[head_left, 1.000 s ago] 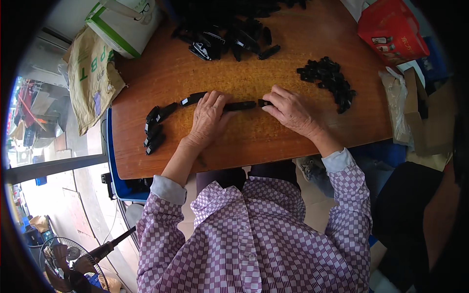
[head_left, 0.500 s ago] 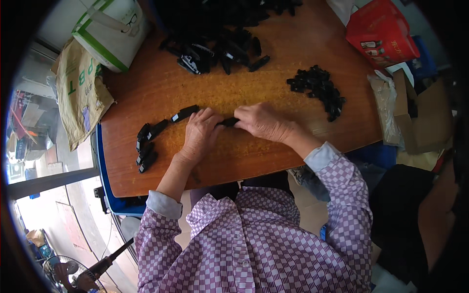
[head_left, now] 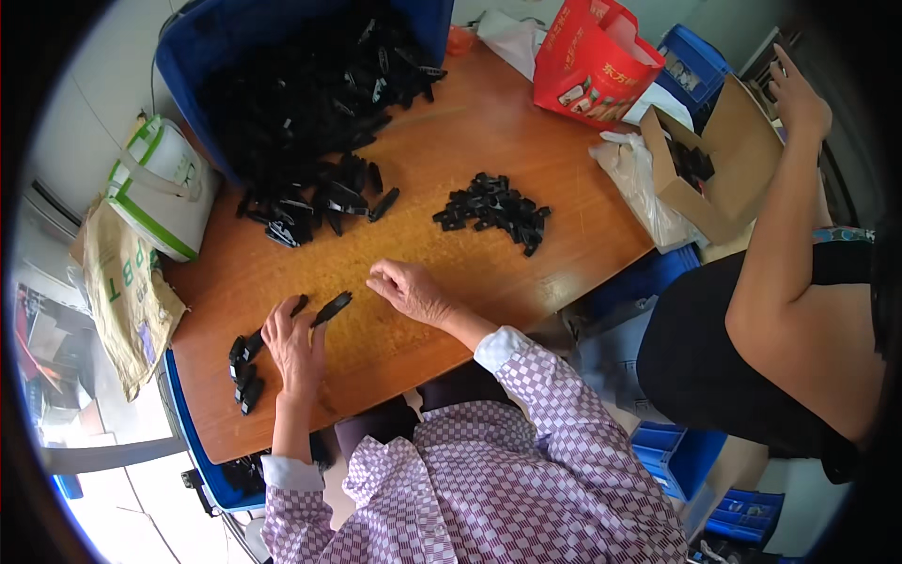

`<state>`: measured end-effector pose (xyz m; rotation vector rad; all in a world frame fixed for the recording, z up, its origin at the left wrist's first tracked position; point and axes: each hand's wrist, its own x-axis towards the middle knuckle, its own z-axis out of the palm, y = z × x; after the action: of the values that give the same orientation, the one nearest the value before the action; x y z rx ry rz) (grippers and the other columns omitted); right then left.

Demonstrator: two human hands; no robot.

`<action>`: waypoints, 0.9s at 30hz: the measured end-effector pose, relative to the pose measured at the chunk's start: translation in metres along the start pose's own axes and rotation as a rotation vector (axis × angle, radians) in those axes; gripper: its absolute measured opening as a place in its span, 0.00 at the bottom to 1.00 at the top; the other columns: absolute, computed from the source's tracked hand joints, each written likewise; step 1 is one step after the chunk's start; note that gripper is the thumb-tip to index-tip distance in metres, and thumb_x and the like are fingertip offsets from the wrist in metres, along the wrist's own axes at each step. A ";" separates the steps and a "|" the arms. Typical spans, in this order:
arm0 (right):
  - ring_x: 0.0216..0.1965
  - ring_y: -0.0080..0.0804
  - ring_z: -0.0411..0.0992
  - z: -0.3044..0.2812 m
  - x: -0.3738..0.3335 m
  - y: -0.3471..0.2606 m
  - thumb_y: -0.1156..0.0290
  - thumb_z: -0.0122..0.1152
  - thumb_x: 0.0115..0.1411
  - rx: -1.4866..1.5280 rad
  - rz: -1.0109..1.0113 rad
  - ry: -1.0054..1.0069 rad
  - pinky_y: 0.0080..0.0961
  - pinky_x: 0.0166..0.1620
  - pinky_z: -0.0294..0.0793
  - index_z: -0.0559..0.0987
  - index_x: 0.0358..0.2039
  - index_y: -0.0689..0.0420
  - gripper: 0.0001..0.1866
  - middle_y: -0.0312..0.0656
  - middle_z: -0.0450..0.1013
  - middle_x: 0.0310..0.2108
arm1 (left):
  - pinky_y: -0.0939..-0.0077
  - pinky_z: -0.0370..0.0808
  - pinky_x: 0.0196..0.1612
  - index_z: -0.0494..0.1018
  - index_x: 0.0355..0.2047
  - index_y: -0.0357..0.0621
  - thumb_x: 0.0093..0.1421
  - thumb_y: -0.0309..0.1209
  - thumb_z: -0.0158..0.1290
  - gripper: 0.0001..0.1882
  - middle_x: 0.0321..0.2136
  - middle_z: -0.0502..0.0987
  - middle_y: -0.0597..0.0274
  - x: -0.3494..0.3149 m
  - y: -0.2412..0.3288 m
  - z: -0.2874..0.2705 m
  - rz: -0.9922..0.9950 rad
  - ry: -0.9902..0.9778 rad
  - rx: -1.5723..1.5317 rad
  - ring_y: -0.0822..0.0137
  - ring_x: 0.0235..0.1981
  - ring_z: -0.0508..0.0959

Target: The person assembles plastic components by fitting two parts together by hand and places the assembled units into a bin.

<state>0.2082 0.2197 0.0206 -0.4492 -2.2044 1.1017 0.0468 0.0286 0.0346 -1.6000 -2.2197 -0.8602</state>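
Observation:
My left hand [head_left: 293, 355] is over the left part of the wooden table, with an elongated black plastic piece [head_left: 333, 306] pinched between thumb and fingers. The piece slants up to the right. My right hand [head_left: 412, 291] is a little to the right of it, apart from the piece. Its fingers are loosely bent and slightly apart, with nothing visible in them. Beside my left hand lies a curved row of similar black pieces [head_left: 246, 378], some with pale marks. Another black piece [head_left: 299, 305] shows partly behind my left fingers.
A tipped blue bin [head_left: 178, 70] spills black pieces [head_left: 324, 193] onto the table. A pile of small black parts [head_left: 493, 214] lies beyond my right hand. A red bag [head_left: 601, 70], an open cardboard box [head_left: 691, 202] and a white-green bag [head_left: 164, 193] stand around. A co-worker's arm [head_left: 775, 244] is raised at right.
The view has shifted to the right, showing more of the bin and the co-worker. My hands have moved apart; my right hand has let go of the black piece, which stays in my left.

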 end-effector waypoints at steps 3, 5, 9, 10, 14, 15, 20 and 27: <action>0.24 0.38 0.75 0.002 -0.004 0.006 0.65 0.62 0.63 -0.048 -0.121 0.068 0.31 0.27 0.72 0.74 0.37 0.60 0.11 0.46 0.74 0.24 | 0.51 0.62 0.58 0.74 0.39 0.42 0.49 0.29 0.62 0.16 0.54 0.69 0.48 -0.023 -0.002 -0.010 -0.032 -0.048 0.073 0.46 0.57 0.67; 0.24 0.38 0.75 0.001 -0.001 0.008 0.65 0.62 0.63 -0.056 -0.120 0.061 0.31 0.27 0.72 0.74 0.36 0.60 0.11 0.46 0.74 0.24 | 0.50 0.61 0.59 0.74 0.41 0.42 0.49 0.29 0.63 0.18 0.55 0.68 0.48 -0.022 -0.003 -0.011 -0.053 -0.075 0.108 0.45 0.58 0.66; 0.24 0.38 0.76 -0.001 -0.004 0.004 0.66 0.62 0.64 -0.081 -0.069 0.009 0.31 0.27 0.73 0.74 0.35 0.60 0.10 0.46 0.75 0.24 | 0.51 0.59 0.61 0.73 0.47 0.45 0.51 0.33 0.63 0.23 0.56 0.67 0.46 -0.015 0.007 -0.013 -0.132 -0.075 0.114 0.45 0.60 0.64; 0.24 0.39 0.76 -0.003 -0.004 0.003 0.66 0.62 0.64 -0.088 -0.049 -0.005 0.31 0.28 0.73 0.74 0.35 0.60 0.10 0.46 0.75 0.24 | 0.51 0.59 0.61 0.72 0.49 0.46 0.50 0.33 0.63 0.24 0.56 0.67 0.47 -0.015 0.008 -0.010 -0.147 -0.091 0.132 0.45 0.59 0.65; 0.27 0.44 0.76 0.001 -0.008 -0.002 0.65 0.61 0.64 -0.055 -0.019 0.001 0.34 0.29 0.74 0.74 0.34 0.59 0.10 0.47 0.76 0.25 | 0.51 0.59 0.62 0.70 0.52 0.46 0.50 0.34 0.63 0.27 0.54 0.69 0.49 -0.008 0.003 0.006 -0.196 -0.157 0.125 0.46 0.58 0.66; 0.27 0.46 0.77 0.003 -0.008 -0.002 0.65 0.61 0.64 -0.030 -0.010 0.005 0.35 0.29 0.74 0.74 0.33 0.59 0.10 0.48 0.76 0.25 | 0.52 0.58 0.62 0.71 0.52 0.46 0.51 0.34 0.62 0.27 0.53 0.69 0.50 -0.007 0.000 0.009 -0.227 -0.201 0.084 0.47 0.58 0.66; 0.28 0.46 0.77 0.004 -0.003 0.004 0.66 0.60 0.64 -0.047 -0.027 0.003 0.36 0.29 0.74 0.74 0.34 0.59 0.10 0.48 0.76 0.26 | 0.50 0.56 0.62 0.71 0.51 0.47 0.52 0.35 0.61 0.25 0.49 0.71 0.54 -0.017 0.005 0.019 -0.145 -0.283 0.092 0.50 0.56 0.68; 0.26 0.44 0.76 0.006 0.003 0.015 0.71 0.59 0.64 -0.083 -0.127 0.081 0.33 0.28 0.73 0.74 0.33 0.59 0.06 0.47 0.76 0.26 | 0.41 0.49 0.64 0.75 0.47 0.50 0.50 0.38 0.63 0.23 0.55 0.69 0.55 -0.027 0.001 -0.024 -0.097 -0.062 0.354 0.51 0.64 0.61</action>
<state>0.2020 0.2268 0.0066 -0.3774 -2.1808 0.9128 0.0548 -0.0065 0.0393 -1.3784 -2.3475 -0.4111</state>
